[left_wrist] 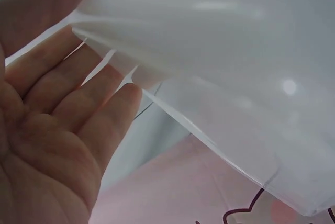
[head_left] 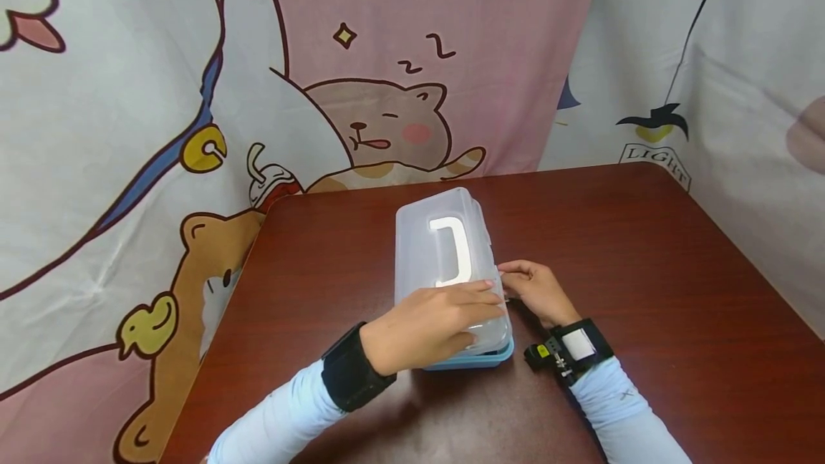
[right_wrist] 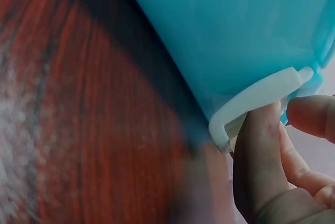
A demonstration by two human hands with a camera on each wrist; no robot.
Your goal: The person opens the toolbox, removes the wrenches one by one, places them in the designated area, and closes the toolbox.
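A storage box stands on the table, with a translucent lid (head_left: 415, 249) over a light blue base (head_left: 480, 361). A white carry handle (head_left: 462, 249) lies flat on the lid. My left hand (head_left: 432, 324) rests across the near part of the lid, fingers stretched toward its right edge. In the left wrist view, the lid's edge (left_wrist: 209, 143) crosses in front of those fingertips. At the box's right side, my right hand (head_left: 540, 296) holds a white latch (right_wrist: 256, 93) between thumb and fingers. The latch stands out from the blue wall (right_wrist: 225, 30). The box's contents are hidden.
The brown wooden table (head_left: 612, 249) extends around the box. Behind it and on the left hangs a cartoon-printed cloth (head_left: 503, 56). A black wrist strap with a small camera (head_left: 541, 355) sits close to the box's near right corner.
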